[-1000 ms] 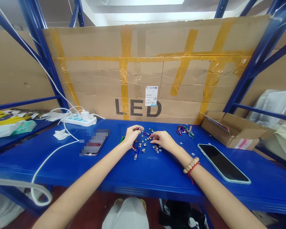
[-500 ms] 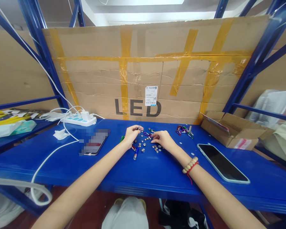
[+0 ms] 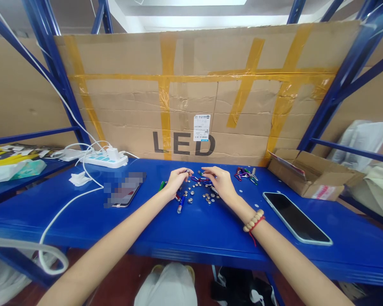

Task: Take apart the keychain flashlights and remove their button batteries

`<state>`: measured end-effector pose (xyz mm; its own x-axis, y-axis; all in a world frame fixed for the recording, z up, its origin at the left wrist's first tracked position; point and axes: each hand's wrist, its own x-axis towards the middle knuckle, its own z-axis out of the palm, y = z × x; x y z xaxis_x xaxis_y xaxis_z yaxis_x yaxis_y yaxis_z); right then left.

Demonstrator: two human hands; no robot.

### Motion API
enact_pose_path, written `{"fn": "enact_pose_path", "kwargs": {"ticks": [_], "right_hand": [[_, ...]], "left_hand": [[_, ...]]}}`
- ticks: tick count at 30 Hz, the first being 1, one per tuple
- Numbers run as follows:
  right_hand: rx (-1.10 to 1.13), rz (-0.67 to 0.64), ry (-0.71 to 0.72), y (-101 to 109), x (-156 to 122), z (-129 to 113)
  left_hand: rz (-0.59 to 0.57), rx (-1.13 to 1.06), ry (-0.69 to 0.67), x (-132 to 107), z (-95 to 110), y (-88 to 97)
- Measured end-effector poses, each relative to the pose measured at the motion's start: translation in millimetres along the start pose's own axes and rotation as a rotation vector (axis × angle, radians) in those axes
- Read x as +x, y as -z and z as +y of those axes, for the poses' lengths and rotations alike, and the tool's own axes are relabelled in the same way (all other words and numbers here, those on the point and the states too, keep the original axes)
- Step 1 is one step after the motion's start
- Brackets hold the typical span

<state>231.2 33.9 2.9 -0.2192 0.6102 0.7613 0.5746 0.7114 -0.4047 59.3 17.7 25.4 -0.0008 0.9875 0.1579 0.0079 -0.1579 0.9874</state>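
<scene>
Near the centre of the frame, I have the bare left hand (image 3: 175, 183) over the glossy blue worktop (image 3: 166, 231), its fingers (image 3: 180, 171) pinching a small shiny piece (image 3: 188, 171) too tiny for me to make out. Just to its right, the bare right hand (image 3: 222, 182), with a pale beaded bracelet (image 3: 253, 220) on its wrist, holds its fingers bent inward towards the left; I cannot tell whether they grip anything. Between and below the hands I see small round silver discs (image 3: 192, 192) scattered on the worktop. A slim blue cylinder (image 3: 181, 205) with a clear end lies nearest me, just below the left hand, and a green cylinder (image 3: 161, 185) shows at that hand's left edge. Right of centre sits a cluster of coloured metal clips (image 3: 246, 174); farther right lies a dark-screened phone (image 3: 296, 217) in a pale case.
</scene>
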Motion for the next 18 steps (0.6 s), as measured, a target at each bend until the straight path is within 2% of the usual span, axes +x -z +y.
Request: {"fn": "enact_pose_path", "kwargs": {"ticks": [6,11,18], "right_hand": [[0.001,0.035,-0.024,-0.5,1.2,2.0],[-0.004,0.113,0.07,-0.5,2.2,0.8],[-0.01,0.083,0.175,-2.1,-0.5,-12.5]], "left_hand": [[-0.021,-0.014,0.01,1.5,-2.5,0.9],[-0.038,0.082,-0.029,1.1,-4.1,0.6],[-0.094,0.155,-0.095,1.6,-11.9,-2.1]]}}
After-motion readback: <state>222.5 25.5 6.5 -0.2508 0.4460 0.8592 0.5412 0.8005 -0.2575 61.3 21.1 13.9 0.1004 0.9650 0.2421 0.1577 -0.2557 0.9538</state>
